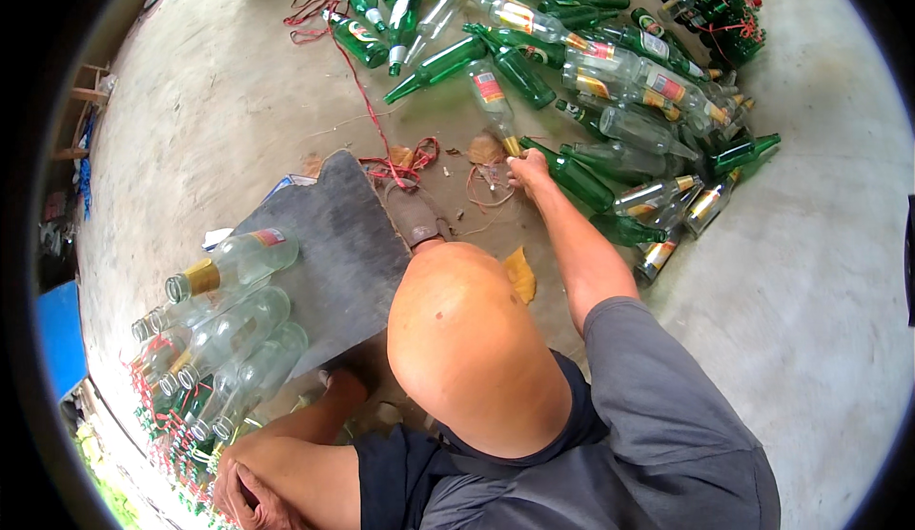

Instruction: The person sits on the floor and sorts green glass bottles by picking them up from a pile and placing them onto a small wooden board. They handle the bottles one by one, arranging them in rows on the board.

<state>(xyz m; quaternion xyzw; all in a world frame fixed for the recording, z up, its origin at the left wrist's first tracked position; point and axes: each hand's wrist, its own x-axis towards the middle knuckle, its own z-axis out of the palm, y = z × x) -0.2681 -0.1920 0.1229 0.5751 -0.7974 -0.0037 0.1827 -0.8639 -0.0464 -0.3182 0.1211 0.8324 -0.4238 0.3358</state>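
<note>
My right hand (527, 170) reaches forward and grips the gold-foiled neck of a clear glass bottle (489, 93) with a red and yellow label. The bottle lies on the floor with its base pointing away from me. Just right of that hand lies a green glass bottle (570, 175). My left hand (250, 499) rests over my bent left knee at the lower left, holding no bottle; its fingers show only in part. Nearby, several clear bottles (255, 255) lie stacked on their sides, necks to the left, beside a dark grey board (334, 234).
A heap of green bottles (519, 72) and clear bottles (629, 72) spreads over the concrete floor ahead and to the right. Red string (367, 101) trails toward my shoe (417, 214). Netted bottles (724, 15) stand far right. A yellow leaf (520, 275) lies by my knee.
</note>
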